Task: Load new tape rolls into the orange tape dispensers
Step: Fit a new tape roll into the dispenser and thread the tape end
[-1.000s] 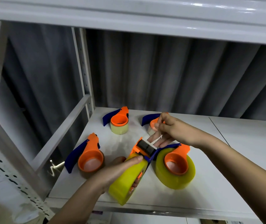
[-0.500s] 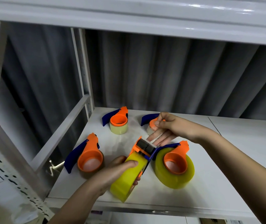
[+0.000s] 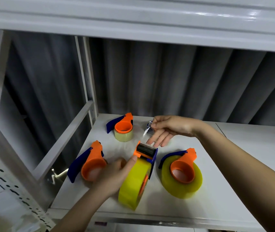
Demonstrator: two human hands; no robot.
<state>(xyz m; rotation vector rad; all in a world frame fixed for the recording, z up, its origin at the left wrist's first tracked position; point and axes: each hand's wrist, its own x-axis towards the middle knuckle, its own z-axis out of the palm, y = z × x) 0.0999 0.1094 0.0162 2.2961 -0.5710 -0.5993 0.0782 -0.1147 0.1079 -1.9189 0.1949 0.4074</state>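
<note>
My left hand grips an orange and blue tape dispenser loaded with a thick yellow tape roll, held upright over the front of the white shelf. My right hand hovers just behind the dispenser's cutter. Its thumb and forefinger pinch the clear tape end, pulled up from the cutter, and the other fingers are spread. Three more orange dispensers rest on the shelf: one with a yellow roll at right, one at left, one with a small roll at the back.
A white upright post and a slanted rail close off the shelf's left side. Grey corrugated wall stands behind. A white shelf beam runs overhead. A second white shelf panel continues to the right.
My right hand has lifted and moved back, drawing the clear tape end up off the cutter. The dispenser in my left hand has shifted slightly left and apart from the right one.
</note>
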